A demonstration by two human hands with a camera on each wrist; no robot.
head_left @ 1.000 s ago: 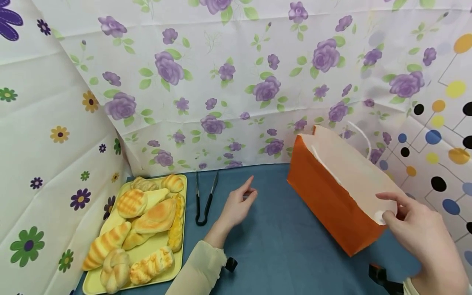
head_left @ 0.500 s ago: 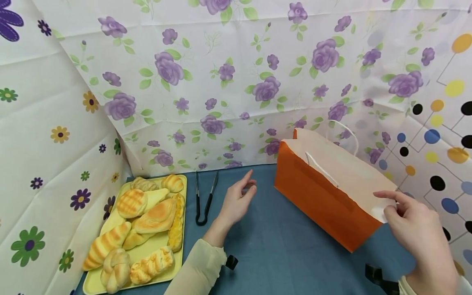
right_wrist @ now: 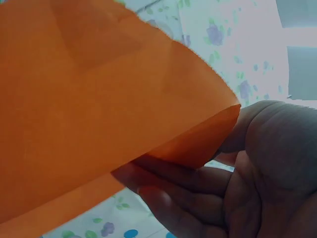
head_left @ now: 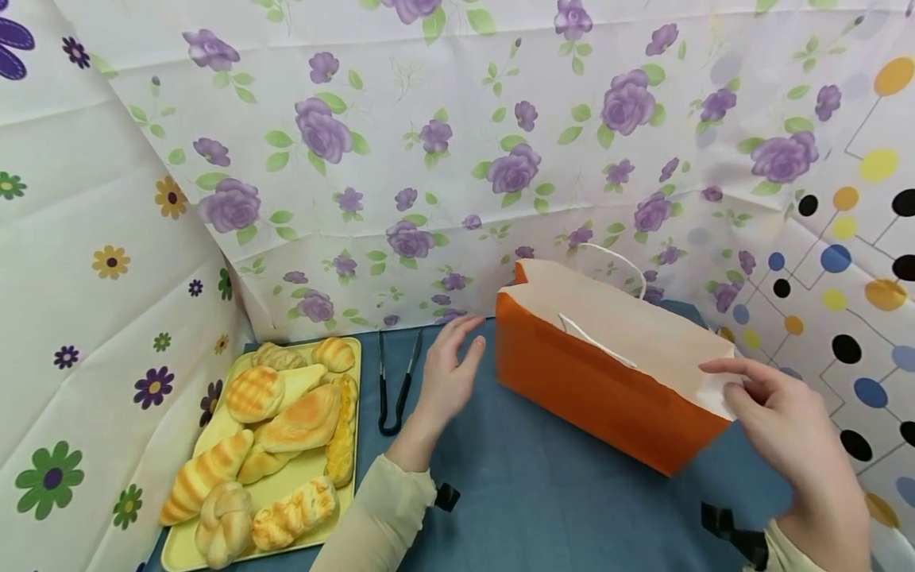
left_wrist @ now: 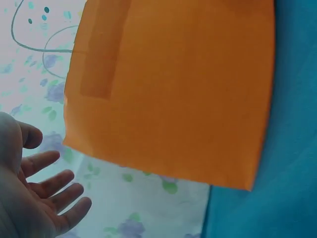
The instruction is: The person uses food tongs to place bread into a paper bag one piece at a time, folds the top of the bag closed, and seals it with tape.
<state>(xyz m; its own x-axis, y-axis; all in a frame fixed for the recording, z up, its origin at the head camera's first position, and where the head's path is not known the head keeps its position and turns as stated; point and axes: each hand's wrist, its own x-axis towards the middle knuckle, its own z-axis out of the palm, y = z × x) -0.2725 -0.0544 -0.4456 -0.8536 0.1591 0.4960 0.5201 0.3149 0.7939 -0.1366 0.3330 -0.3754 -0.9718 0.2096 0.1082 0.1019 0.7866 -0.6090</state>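
An orange paper bag (head_left: 593, 373) with a white inside and white cord handles stands upright on the blue table, its mouth open at the top. My right hand (head_left: 789, 421) pinches the rim at the bag's near right corner; in the right wrist view that hand (right_wrist: 267, 163) has its thumb at the edge and other fingers against the bag's side (right_wrist: 99, 99). Just left of the bag, my left hand (head_left: 449, 373) is held with fingers spread and nothing in it. The left wrist view has this hand (left_wrist: 34, 193) apart from the bag's end (left_wrist: 173, 99).
At the left lies a yellow tray (head_left: 346, 508) with several bread pieces, among them a braided roll (head_left: 223, 524) and a striped roll (head_left: 207, 477). Metal tongs (head_left: 393, 405) with black handles rest between tray and left hand. Patterned cloth walls (head_left: 400, 159) enclose the blue table (head_left: 515, 492).
The bag has swung and shifted left, its far end coming closer to my left hand. My right hand moved left with it. My left hand's fingers have gone from pointing to spread.
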